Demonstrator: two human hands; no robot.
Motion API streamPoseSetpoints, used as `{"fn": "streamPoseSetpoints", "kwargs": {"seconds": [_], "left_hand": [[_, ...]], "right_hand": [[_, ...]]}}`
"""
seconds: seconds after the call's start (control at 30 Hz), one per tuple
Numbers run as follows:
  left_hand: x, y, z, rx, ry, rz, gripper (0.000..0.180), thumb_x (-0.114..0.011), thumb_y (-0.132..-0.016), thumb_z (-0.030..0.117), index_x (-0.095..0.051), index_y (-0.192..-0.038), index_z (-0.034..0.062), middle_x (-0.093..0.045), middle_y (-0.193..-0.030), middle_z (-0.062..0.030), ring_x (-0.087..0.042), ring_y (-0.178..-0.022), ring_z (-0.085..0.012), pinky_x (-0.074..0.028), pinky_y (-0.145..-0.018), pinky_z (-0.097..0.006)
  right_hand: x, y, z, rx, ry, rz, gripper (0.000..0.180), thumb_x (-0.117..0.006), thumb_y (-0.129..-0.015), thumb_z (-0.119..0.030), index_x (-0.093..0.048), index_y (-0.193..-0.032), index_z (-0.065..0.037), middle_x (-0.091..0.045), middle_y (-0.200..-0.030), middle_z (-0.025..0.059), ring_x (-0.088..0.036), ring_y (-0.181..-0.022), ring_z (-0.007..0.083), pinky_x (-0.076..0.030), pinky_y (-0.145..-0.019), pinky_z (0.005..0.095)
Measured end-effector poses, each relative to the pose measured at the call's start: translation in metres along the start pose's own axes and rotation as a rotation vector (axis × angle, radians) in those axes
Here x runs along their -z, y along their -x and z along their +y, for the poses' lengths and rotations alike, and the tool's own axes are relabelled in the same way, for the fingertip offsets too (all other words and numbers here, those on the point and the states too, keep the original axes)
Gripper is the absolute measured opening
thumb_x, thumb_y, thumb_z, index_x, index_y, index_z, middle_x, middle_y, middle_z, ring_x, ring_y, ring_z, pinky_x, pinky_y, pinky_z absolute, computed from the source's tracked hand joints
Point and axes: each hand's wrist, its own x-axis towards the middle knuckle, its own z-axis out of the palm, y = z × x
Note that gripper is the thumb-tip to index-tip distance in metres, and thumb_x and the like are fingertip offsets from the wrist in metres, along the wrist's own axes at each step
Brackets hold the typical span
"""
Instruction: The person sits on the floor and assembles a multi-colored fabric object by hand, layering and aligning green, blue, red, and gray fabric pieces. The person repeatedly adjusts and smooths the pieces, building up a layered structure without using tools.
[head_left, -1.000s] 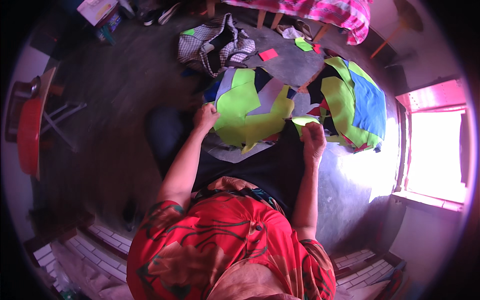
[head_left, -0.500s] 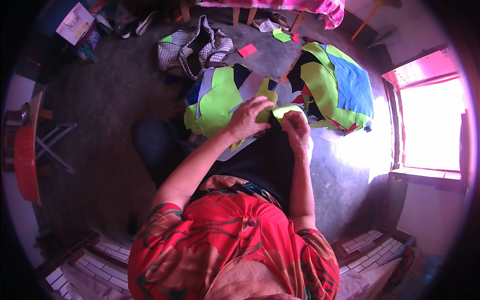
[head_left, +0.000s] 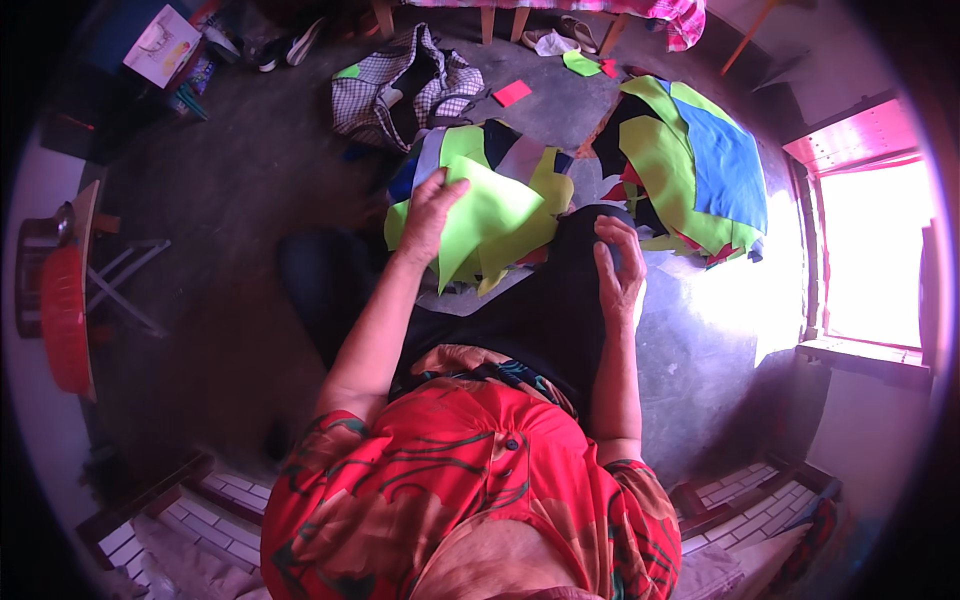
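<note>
My left hand [head_left: 432, 215] is closed on the edge of a lime-green cloth piece [head_left: 487, 208], thumb on top. That piece spreads over a heap of fabric scraps [head_left: 490, 143] in green, black, grey and blue, in front of my legs. My right hand [head_left: 621, 262] hovers by my right knee with its fingers bent and apart, nothing visible in it. Beyond it to the right lies a second heap of fabric scraps [head_left: 665, 165], lime-green and red, with a blue piece [head_left: 725, 165] on top.
A checked bag [head_left: 385, 100] lies slack beyond the near heap. A red scrap [head_left: 512, 94] and a green scrap [head_left: 581, 64] are on the floor. Shoes [head_left: 578, 33] stand under the far bed. At left is a red basin [head_left: 64, 315]; at right, a bright window [head_left: 872, 255].
My hands have moved apart. The left has swung left with the green piece, which is now spread out over the near heap; the right has let go and drawn back toward my knee.
</note>
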Motion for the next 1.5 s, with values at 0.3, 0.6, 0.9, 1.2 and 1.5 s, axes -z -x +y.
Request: {"fn": "streamPoseSetpoints", "kwargs": {"seconds": [0.3,0.6,0.9,1.2,1.5], "left_hand": [[0.027,-0.017,0.025,-0.377,-0.348,0.214,0.018,-0.058,-0.092,0.019,-0.056,-0.102,0.0029,-0.06,-0.089,-0.0004,-0.055,-0.08,-0.0083,-0.046,-0.073,-0.025],[0.052,0.0,-0.066,-0.538,-1.436,-0.263,0.013,-0.063,-0.079,0.011,-0.059,-0.091,0.0103,-0.06,-0.119,-0.0057,-0.051,-0.118,-0.0253,-0.035,-0.101,-0.043],[0.063,0.012,-0.095,-0.48,-1.551,-0.423,0.018,-0.069,-0.074,0.017,-0.063,-0.09,0.0128,-0.053,-0.128,-0.0065,-0.041,-0.128,-0.0266,-0.028,-0.108,-0.045],[0.056,0.016,-0.098,-0.495,-1.484,-0.406,0.026,-0.067,-0.079,0.029,-0.063,-0.099,0.0127,-0.051,-0.13,-0.0122,-0.041,-0.127,-0.0312,-0.029,-0.106,-0.046],[0.042,0.011,-0.115,-0.424,-1.736,-0.343,0.055,-0.067,-0.077,0.024,-0.048,-0.128,0.0159,-0.034,-0.144,-0.0078,-0.025,-0.137,-0.0281,-0.019,-0.111,-0.049]], "right_hand": [[-0.008,-0.003,0.004,-0.068,0.101,-0.034,0.015,-0.062,-0.081,-0.003,-0.063,-0.096,-0.002,-0.064,-0.107,0.0117,-0.062,-0.1,0.0247,-0.046,-0.088,0.032],[-0.02,-0.005,0.007,-0.06,0.146,-0.027,0.012,-0.063,-0.081,-0.001,-0.065,-0.092,-0.003,-0.066,-0.102,0.0099,-0.063,-0.095,0.0239,-0.048,-0.084,0.0313],[-0.023,-0.004,0.007,-0.06,0.199,-0.019,0.013,-0.063,-0.08,-0.001,-0.065,-0.093,-0.004,-0.066,-0.1,0.0093,-0.063,-0.094,0.0245,-0.048,-0.083,0.0319],[-0.015,-0.007,0.021,0.002,0.178,-0.035,0.013,-0.065,-0.078,0.0,-0.065,-0.091,-0.004,-0.066,-0.097,0.01,-0.063,-0.093,0.0252,-0.048,-0.083,0.0329],[0.003,-0.012,0.035,0.049,0.203,-0.018,0.013,-0.065,-0.078,-0.005,-0.064,-0.091,-0.006,-0.065,-0.096,0.0074,-0.061,-0.086,0.0258,-0.047,-0.076,0.0326]]}}
